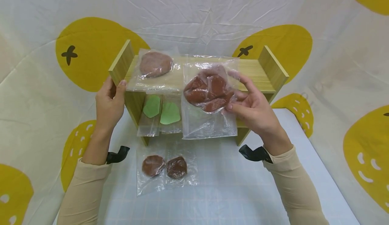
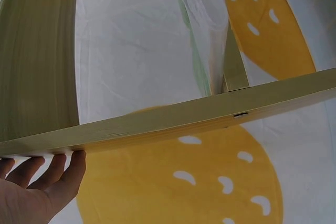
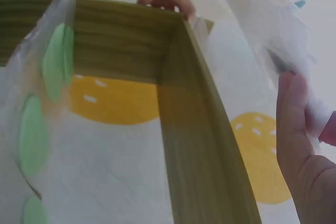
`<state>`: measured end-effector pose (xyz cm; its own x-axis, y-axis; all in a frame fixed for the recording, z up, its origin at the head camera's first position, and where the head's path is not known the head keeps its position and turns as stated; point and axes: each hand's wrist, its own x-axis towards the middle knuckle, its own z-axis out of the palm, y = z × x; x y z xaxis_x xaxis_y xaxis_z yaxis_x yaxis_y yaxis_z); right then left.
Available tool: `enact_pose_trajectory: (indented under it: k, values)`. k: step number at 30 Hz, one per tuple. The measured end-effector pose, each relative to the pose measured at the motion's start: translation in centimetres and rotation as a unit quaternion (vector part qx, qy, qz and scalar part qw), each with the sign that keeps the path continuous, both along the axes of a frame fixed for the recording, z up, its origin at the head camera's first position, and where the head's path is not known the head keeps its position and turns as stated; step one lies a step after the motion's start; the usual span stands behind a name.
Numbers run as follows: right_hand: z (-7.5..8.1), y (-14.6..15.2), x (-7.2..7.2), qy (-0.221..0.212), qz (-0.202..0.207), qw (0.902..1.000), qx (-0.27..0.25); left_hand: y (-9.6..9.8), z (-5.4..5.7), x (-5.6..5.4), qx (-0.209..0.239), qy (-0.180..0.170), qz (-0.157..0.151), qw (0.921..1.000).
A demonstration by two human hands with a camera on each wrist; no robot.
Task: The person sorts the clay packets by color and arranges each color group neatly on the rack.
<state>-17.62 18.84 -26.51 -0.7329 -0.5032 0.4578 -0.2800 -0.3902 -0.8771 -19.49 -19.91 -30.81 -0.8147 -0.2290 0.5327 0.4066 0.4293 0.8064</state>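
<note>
My right hand (image 1: 253, 111) pinches the right side of a clear plastic bag (image 1: 209, 127) between thumb and fingers. Inside it lie several flat, reddish-brown, meat-like pieces (image 1: 217, 86). The bag is upright, in front of a small wooden shelf (image 1: 249, 71), and overlaps its middle in the head view. My left hand (image 1: 110, 100) grips the shelf's left side panel (image 1: 122, 63), fingers (image 2: 73, 174) against the outside. On the top board, at left, another clear bag holds a larger pinkish-brown flat piece (image 1: 155, 64).
Two clear bags with green leaf-shaped pieces (image 1: 152, 106) stand in the shelf's lower level at left. On the pale table (image 1: 231, 191), before the shelf, two more bags hold round brown patties (image 1: 153, 166). A fabric backdrop with yellow prints (image 1: 194, 22) surrounds the table.
</note>
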Motion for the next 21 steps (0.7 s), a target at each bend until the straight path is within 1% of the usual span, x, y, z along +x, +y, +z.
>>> enact_pose_trajectory:
  k: [4,9,13,16,19,21]
  values:
    - [1.6,-0.6,-1.1,-0.017,-0.004,0.9994,-0.030,0.0,0.0,0.0,0.001,0.002,0.000,1.0000]
    - [3.9,-1.7,-2.9,-0.029,-0.037,0.9973,-0.056,0.0,0.0,0.1,0.002,0.008,-0.002,1.0000]
    - [5.3,-2.4,-4.7,-0.066,-0.058,0.9938,-0.069,0.1,0.1,0.1,0.004,0.004,-0.005,1.0000]
    - [6.1,-2.9,-5.9,-0.100,-0.071,0.9903,-0.064,0.1,0.0,0.2,0.003,0.008,-0.005,1.0000]
    - [6.4,-3.5,-6.8,-0.124,-0.093,0.9871,-0.040,0.1,0.0,0.1,0.003,0.020,-0.003,0.9998]
    - [6.5,-3.9,-7.3,-0.132,-0.102,0.9858,-0.021,0.1,0.0,0.1,0.004,0.027,-0.003,0.9996]
